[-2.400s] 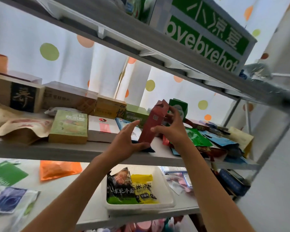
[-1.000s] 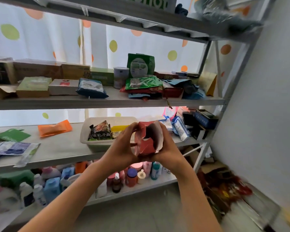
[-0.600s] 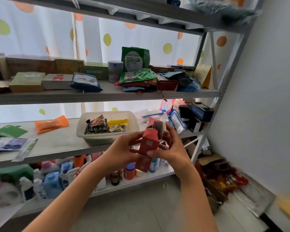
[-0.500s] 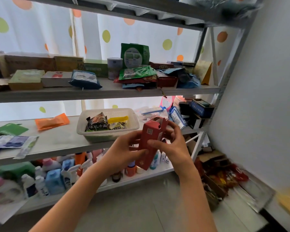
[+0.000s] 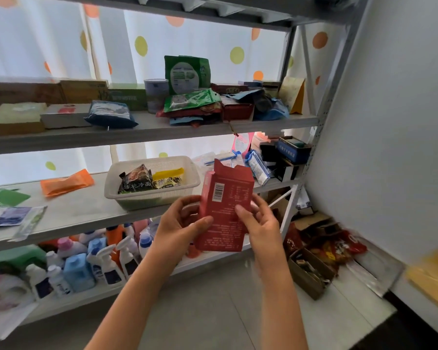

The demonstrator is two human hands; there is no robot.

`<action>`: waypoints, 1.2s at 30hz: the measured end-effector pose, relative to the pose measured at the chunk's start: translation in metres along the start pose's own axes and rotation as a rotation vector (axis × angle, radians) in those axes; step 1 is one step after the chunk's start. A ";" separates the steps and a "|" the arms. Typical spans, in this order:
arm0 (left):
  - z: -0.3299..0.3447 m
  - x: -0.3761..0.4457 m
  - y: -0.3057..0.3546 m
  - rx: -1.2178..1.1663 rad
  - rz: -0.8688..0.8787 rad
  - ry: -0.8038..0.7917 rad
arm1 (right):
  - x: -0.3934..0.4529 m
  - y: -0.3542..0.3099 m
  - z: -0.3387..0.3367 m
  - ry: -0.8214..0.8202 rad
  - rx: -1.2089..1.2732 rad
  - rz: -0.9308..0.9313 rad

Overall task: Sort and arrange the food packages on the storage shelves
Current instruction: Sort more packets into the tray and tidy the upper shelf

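A red carton (image 5: 225, 198) with a barcode and open top flaps stands upright in front of the shelves, its printed back turned to me. My left hand (image 5: 180, 223) grips its left edge, thumb across the front. On the right edge my right hand (image 5: 259, 221) holds it, thumb on the printed face. The upper shelf (image 5: 147, 131) carries boxes, a blue pouch (image 5: 110, 114), a can and green bags (image 5: 187, 74). A white basket (image 5: 111, 184) with two noodle packs sits on the middle shelf (image 5: 81, 210).
An orange pouch (image 5: 66, 183) and flat sachets (image 5: 8, 215) lie on the middle shelf's left. Dark boxes (image 5: 288, 152) crowd its right end. Bottles (image 5: 99, 263) fill the bottom shelf. A cardboard box (image 5: 311, 271) of packets sits on the floor by the white wall (image 5: 390, 122).
Both hands took the red carton off the upper shelf and down in front of the middle shelf. Since then they have turned it upright, so its printed back faces me.
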State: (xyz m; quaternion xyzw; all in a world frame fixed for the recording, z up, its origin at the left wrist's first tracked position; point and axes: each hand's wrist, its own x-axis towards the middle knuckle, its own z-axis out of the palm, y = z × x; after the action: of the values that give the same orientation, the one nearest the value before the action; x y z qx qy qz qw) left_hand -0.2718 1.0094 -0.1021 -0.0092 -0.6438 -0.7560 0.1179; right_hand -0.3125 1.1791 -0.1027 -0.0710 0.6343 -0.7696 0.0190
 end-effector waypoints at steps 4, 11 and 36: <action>0.012 -0.013 -0.014 -0.041 -0.016 0.011 | -0.012 0.015 -0.011 -0.065 -0.025 0.077; 0.026 -0.023 -0.038 -0.057 -0.050 0.065 | -0.028 0.027 -0.029 -0.041 -0.035 0.159; 0.023 -0.005 -0.076 -0.084 -0.223 -0.019 | -0.013 0.055 -0.021 -0.070 -0.094 0.118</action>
State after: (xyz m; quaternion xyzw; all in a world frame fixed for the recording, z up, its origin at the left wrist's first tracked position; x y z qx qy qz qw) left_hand -0.2844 1.0432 -0.1727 0.0502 -0.6095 -0.7907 0.0265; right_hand -0.3056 1.1903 -0.1619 -0.0613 0.6720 -0.7334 0.0830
